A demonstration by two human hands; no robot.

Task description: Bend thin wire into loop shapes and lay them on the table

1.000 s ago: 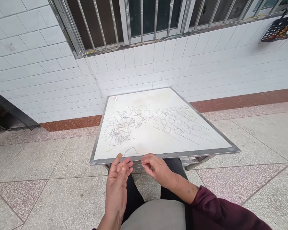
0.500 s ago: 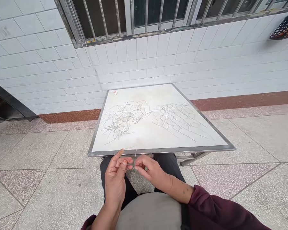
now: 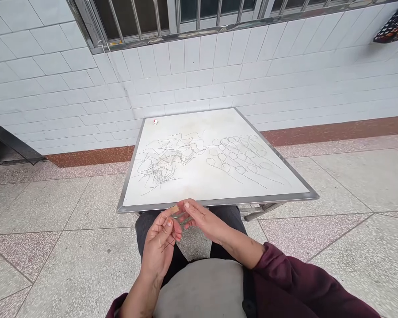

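Note:
My left hand [image 3: 159, 245] is closed on a thin wire [image 3: 183, 240], palm turned up, just off the table's front edge. A tan wrap covers one fingertip. Close beside it, my right hand [image 3: 202, 221] has its fingers curved towards the left fingertips; whether it grips the wire is too fine to tell. On the white table [image 3: 192, 187] a loose tangle of bent thin wires [image 3: 162, 165] lies at the left. Several wires with looped ends [image 3: 240, 169] are spread out at the right, their straight tails pointing to the front right.
A small red and white object [image 3: 155, 122] sits at the table's back left corner. Behind the table stands a white tiled wall [image 3: 172, 84] with a barred window [image 3: 199, 15]. A dark patterned cloth item [image 3: 393, 31] hangs at the upper right. My legs are under the front edge.
My right hand has moved up and its fingers have spread from the pinch beside my left hand. The wire's bent upper end no longer stands above the hands. The view has shifted slightly.

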